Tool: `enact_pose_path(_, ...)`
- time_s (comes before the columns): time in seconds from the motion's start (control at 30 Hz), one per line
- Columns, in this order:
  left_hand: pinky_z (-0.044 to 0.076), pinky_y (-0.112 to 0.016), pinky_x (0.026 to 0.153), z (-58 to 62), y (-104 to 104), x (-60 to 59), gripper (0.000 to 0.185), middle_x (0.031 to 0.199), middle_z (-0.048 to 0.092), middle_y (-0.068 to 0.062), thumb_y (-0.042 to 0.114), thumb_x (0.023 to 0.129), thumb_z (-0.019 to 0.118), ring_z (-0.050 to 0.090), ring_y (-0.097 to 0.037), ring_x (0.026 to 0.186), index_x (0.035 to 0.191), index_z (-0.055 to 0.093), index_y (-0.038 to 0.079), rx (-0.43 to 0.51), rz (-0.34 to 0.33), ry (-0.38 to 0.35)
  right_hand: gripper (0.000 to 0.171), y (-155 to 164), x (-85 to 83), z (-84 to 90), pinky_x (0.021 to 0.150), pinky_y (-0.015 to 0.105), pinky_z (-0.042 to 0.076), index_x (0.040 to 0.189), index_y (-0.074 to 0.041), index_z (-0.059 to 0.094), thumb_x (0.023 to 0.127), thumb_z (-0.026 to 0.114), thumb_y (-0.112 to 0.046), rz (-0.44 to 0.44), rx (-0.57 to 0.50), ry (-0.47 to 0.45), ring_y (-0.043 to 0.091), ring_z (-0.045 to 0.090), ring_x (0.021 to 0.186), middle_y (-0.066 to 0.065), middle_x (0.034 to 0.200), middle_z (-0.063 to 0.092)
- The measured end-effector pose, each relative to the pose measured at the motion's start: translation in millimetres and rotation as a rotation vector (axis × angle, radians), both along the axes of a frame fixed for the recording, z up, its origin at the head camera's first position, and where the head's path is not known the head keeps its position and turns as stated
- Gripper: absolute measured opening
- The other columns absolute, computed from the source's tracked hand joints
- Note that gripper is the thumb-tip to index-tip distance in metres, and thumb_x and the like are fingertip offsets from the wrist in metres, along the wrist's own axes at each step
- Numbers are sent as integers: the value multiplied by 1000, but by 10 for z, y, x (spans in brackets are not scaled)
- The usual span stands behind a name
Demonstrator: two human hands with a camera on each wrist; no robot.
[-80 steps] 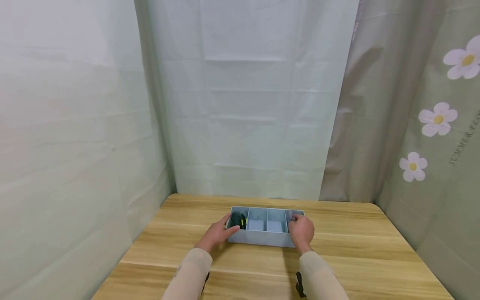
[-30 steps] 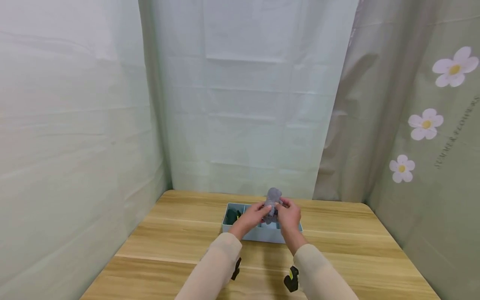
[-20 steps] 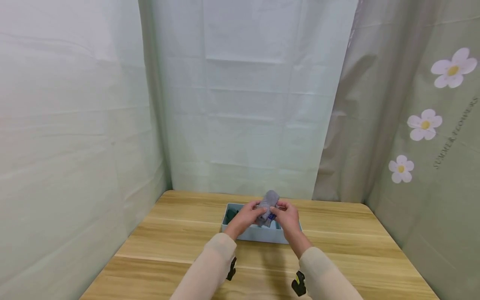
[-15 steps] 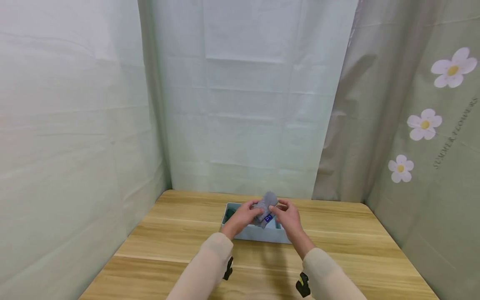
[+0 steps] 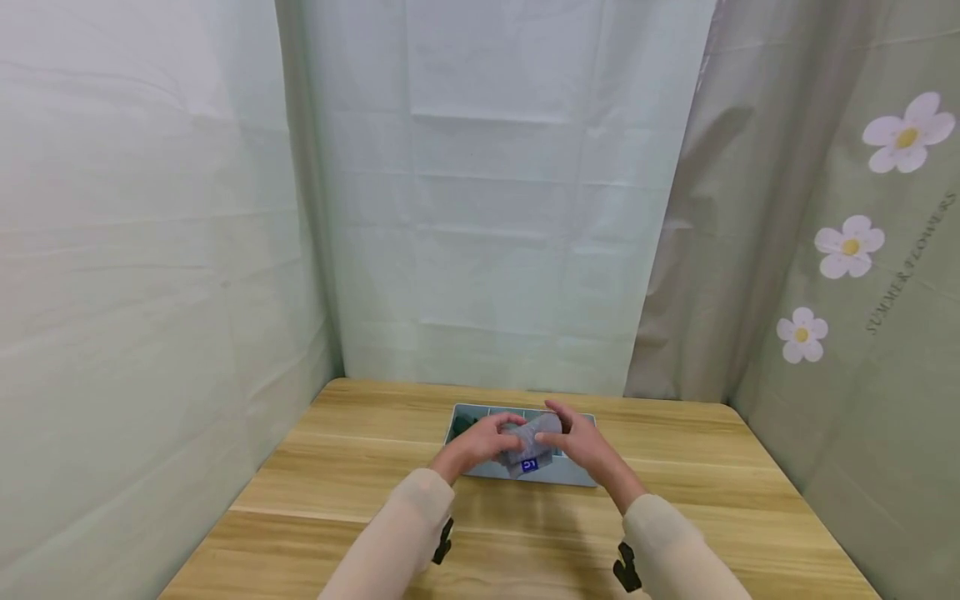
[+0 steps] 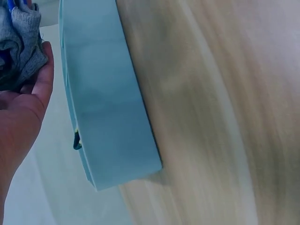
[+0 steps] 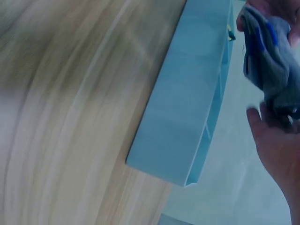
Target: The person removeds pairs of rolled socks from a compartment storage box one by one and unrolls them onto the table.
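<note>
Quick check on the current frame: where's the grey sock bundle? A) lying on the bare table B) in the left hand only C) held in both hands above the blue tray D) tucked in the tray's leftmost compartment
C: the grey sock bundle sits between the left hand and the right hand, both gripping it over the blue tray.

— What colour is the sock?
— Grey, with a small blue patch bearing white marks.
— And the divided box?
— Pale blue, with a dark item showing yellow in its left compartment.
— The tabletop?
— Light wood grain. The curtain is olive with white, yellow-centred flowers.
</note>
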State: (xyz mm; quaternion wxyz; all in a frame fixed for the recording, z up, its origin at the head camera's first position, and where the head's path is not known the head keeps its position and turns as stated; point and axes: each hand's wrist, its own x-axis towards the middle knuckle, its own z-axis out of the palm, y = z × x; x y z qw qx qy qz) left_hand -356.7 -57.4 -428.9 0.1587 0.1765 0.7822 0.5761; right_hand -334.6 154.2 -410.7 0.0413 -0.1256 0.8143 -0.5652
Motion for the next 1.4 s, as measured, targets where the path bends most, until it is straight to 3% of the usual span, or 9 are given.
enact_pose_path(0.13, 53, -41, 81, -35, -33, 65, 49, 115, 61, -10, 17, 87, 68, 59, -23, 96, 134, 57, 10, -41, -19, 17, 62, 44, 50, -64, 98, 54, 45, 144, -8, 50, 90, 75, -23, 66, 70, -21, 35, 52, 125, 18, 140, 53)
enact_pose_path(0.3, 50, -44, 87, -103, -54, 137, 45, 121, 58, -9, 18, 88, 69, 55, -23, 102, 131, 59, 10, -56, -6, 50, 60, 80, 114, -143, 90, 46, 51, 142, -4, 50, 89, 75, -21, 130, 79, -38, 27, 60, 104, 14, 118, 63)
enact_pose_path(0.47, 49, -42, 87, -159, -48, 198, 47, 113, 60, -9, 21, 91, 70, 56, -21, 97, 133, 57, 4, -10, 9, 54, 55, 95, 163, -216, 85, 43, 54, 136, -3, 55, 89, 76, -21, 67, 86, -5, 24, 60, 100, 13, 118, 62)
enact_pose_path(0.73, 54, -47, 87, -261, -101, 273, 47, 112, 62, -10, 21, 94, 70, 62, -24, 98, 133, 54, 1, 64, -15, -21, 50, 122, 226, -329, 82, 42, 53, 131, -3, 59, 88, 77, -19, -39, 54, 9, 23, 60, 96, 13, 117, 63)
enact_pose_path(0.9, 56, -43, 85, -307, -111, 338, 40, 109, 61, -10, 19, 94, 69, 62, -23, 96, 129, 57, 3, 64, -11, -4, 51, 153, 254, -413, 83, 43, 55, 130, -2, 59, 87, 78, -21, -62, 37, -16, 25, 60, 100, 14, 121, 60)
enact_pose_path(1.2, 57, -44, 79, -354, -53, 471, 32, 99, 63, -10, 13, 93, 70, 62, -21, 88, 122, 61, 3, 45, -14, 7, 57, 250, 350, -485, 82, 42, 57, 132, 8, 52, 89, 76, -21, 56, -29, -92, 23, 62, 98, 13, 111, 63)
enact_pose_path(1.4, 57, -43, 76, -402, -7, 560, 29, 95, 62, -11, 7, 91, 70, 61, -20, 84, 118, 61, 0, 33, -18, -10, 59, 325, 446, -519, 81, 40, 56, 133, 8, 52, 88, 77, -21, 107, 22, -75, 23, 60, 99, 12, 111, 62)
